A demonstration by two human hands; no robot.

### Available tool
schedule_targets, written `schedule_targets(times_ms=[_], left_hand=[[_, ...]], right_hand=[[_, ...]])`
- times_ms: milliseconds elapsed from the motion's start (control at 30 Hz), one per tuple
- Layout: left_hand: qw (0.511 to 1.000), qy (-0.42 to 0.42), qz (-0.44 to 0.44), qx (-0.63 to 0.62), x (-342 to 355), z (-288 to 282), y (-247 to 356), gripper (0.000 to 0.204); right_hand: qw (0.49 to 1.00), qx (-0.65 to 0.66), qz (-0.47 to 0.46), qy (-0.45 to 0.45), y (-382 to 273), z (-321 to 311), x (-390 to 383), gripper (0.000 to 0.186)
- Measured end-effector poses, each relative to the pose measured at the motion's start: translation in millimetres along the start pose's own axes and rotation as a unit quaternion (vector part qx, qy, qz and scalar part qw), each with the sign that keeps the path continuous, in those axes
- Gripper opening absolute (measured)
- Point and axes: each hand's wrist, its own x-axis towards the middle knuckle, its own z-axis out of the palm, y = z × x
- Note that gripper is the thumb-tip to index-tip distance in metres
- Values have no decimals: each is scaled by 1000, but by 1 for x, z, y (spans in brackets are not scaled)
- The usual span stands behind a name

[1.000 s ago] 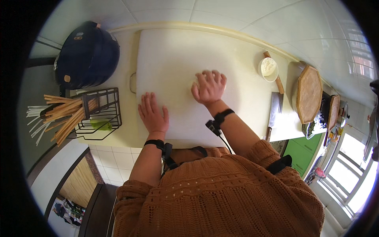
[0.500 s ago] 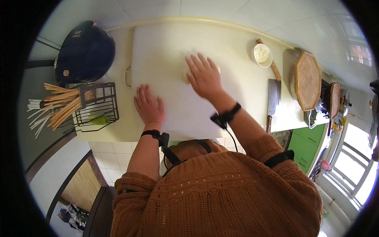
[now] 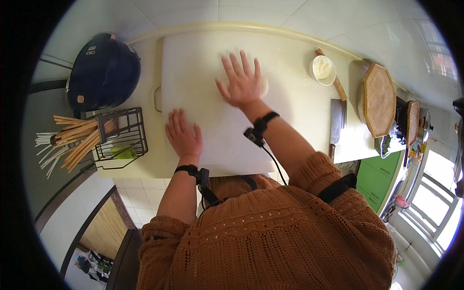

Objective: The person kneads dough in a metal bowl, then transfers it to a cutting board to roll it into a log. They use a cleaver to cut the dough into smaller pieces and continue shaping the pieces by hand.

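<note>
My right hand (image 3: 241,82) lies with fingers spread over a pale, rounded piece of dough (image 3: 264,87) on the large white board (image 3: 208,53). Most of the dough is hidden beneath the palm; only its right edge shows. Near the board's front left, my left hand (image 3: 185,136) rests flat with its fingers stretched out and holds nothing. Both wrists wear black straps with small devices.
At the back right, a white bowl of flour (image 3: 322,68) stands by a wooden rolling pin (image 3: 339,89). A cleaver (image 3: 337,121) lies at the right, near an octagonal woven tray (image 3: 378,100). To the left are a dark blue appliance (image 3: 104,72) and a wire rack (image 3: 131,129) with chopsticks (image 3: 79,134).
My right hand has turned more upright, its fingers now spread and pointing farther away. The dough shows at its right side instead of its left. My left hand stays on the board.
</note>
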Motion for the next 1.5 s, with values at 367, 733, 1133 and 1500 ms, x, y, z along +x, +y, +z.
schedule_targets(times_ms=[367,733,1133,1500], left_hand=[[1000,3,5,-1,-1,0,-1,73],[1000,-2,2,-1,-3,2,-2,70],[955,-27,186,-228,-35,-24,100,75],[977,-79,171,-101,-32,1,142,66]], right_hand=[[999,-11,-16,-48,-15,-34,-86,67],[999,-18,-7,-28,-4,-2,-66,71],[989,138,-16,-52,-14,-83,-161,61],[995,60,26,-70,2,-41,-170,64]])
